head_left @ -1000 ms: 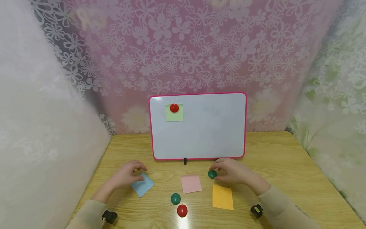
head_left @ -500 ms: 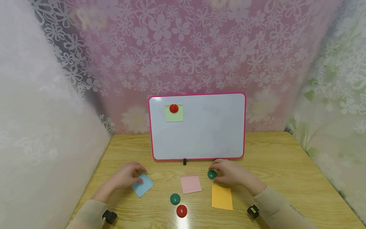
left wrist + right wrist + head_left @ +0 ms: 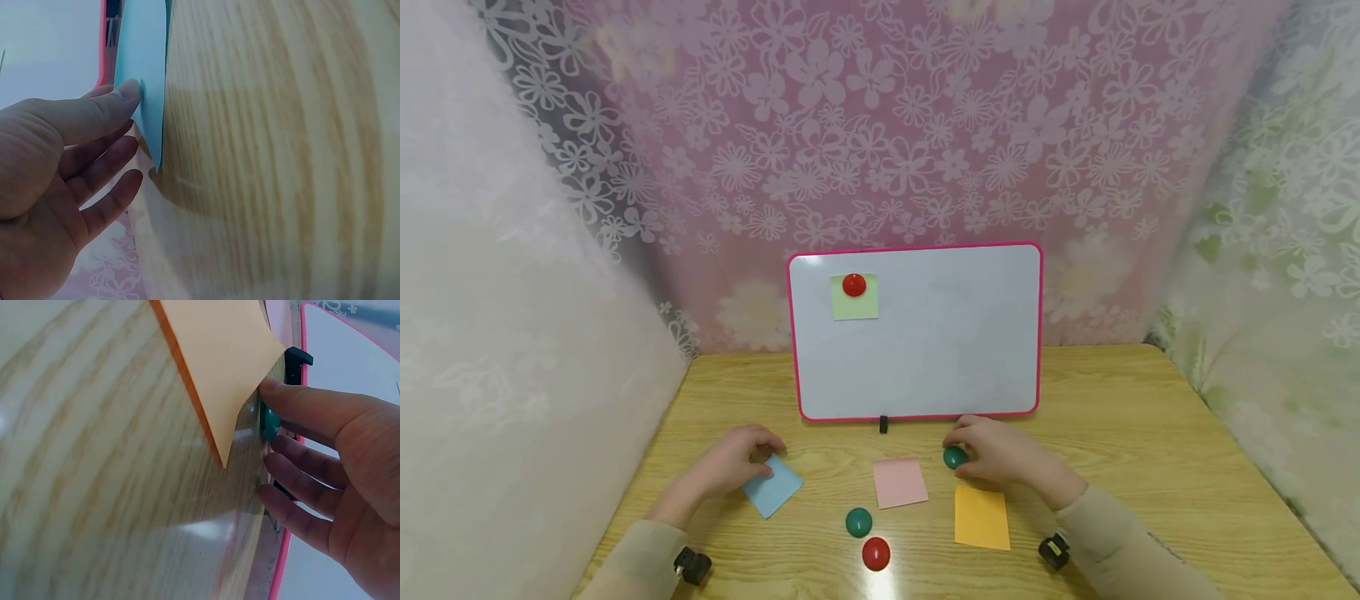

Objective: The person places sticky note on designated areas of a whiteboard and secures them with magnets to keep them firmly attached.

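My left hand (image 3: 733,460) is at the blue sticky note (image 3: 775,487), which lies flat on the table. In the left wrist view its thumb touches the face of the blue note (image 3: 147,56), and the other fingers are spread loosely beyond its edge. On the other side, my right hand (image 3: 1000,452) has thumb and fingers round a green round magnet (image 3: 953,457) on the table. The right wrist view shows that magnet (image 3: 270,425) between thumb and fingers. Just in front of this hand is an orange sticky note (image 3: 982,518).
A pink-framed whiteboard (image 3: 917,350) stands at the back, a red magnet (image 3: 853,285) on the green note (image 3: 855,310) there. Between the hands lie a pink note (image 3: 900,483), another green magnet (image 3: 859,522) and a red one (image 3: 876,554). A black clip (image 3: 883,424) sits at the board's foot.
My right hand's fingers have drawn in closer round the green magnet, and that forearm has shifted slightly left. My left thumb has moved slightly on the blue note. The other things stay put.
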